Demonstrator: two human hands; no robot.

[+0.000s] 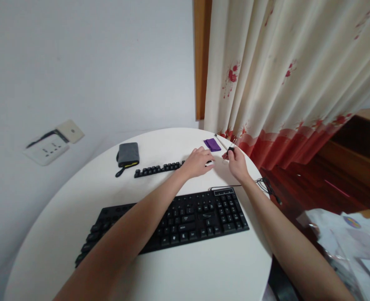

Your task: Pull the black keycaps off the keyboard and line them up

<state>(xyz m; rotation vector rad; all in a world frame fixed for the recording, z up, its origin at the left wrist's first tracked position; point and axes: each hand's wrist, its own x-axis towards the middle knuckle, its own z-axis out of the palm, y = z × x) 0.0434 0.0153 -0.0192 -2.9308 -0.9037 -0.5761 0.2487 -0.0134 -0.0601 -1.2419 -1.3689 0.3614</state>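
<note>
My left hand [198,162] is at the right end of a row of loose black keycaps [158,169], palm down. Its thumb and finger close on a small dark piece, seemingly a black keycap [209,161]. To its right, my right hand [238,165] grips a small keycap puller [234,143] with thin wire prongs that point up and away; a black part shows at the fingertips. My forearm partly covers the black keyboard [185,219], which lies in front of both hands.
On the white round table [185,271] lie a grey pouch [128,153] with a black loop, a purple cloth [213,144] and a thin stick-like tool [221,141]. A black cable [268,186] hangs over the right edge. Plastic bags [350,238] lie at the lower right.
</note>
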